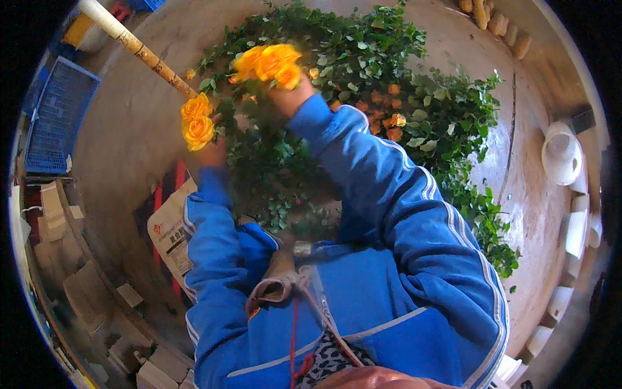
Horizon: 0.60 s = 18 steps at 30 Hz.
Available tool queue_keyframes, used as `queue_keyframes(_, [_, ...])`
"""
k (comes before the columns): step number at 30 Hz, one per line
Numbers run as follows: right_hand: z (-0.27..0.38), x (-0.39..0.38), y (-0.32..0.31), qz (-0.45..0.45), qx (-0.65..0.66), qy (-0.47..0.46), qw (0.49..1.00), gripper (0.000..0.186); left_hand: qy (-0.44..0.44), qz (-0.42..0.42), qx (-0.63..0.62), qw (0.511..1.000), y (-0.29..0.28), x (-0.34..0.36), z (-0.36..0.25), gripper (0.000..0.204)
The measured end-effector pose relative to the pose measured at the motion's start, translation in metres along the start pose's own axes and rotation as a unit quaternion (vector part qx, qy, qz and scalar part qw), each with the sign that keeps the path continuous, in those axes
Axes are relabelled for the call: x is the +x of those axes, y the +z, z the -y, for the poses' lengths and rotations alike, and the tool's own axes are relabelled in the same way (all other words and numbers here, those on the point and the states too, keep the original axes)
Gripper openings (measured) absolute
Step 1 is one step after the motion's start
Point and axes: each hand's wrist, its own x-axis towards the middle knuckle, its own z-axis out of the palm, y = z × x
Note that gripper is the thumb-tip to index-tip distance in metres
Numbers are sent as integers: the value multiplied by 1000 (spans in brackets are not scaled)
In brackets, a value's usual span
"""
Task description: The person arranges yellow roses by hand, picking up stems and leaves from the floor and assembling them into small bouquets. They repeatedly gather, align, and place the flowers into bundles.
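Observation:
My left hand (212, 154) is closed around the stems of two yellow-orange roses (197, 123), just below their blooms. Farther forward and to the right, my right hand (293, 96) is closed under a cluster of yellow-orange roses (272, 63); motion blurs the hand and blooms. The flower heads partly cover the fingers of both hands. Beneath and beyond them spreads a large pile of leafy green rose stems (369, 42) on the floor. Among the leaves right of my right sleeve lie smaller orange roses (393, 107).
A stained pale pole (139, 48) slants in from the upper left. Beyond it stands a blue plastic crate (63, 117). A printed sack (170, 227) lies by my left forearm. Cardboard pieces (87, 292) fill the lower left. A white cylinder (561, 155) sits at the right.

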Motion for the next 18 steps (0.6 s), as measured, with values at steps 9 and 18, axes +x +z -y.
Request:
queue_keyframes(9, [62, 31, -240, -291, -2, -72, 954, 35, 5, 25, -5, 1000, 1, -4, 17, 36])
queue_keyframes(18, [259, -64, -426, -399, -226, -123, 880, 31, 30, 170, -137, 975, 13, 22, -8, 37])
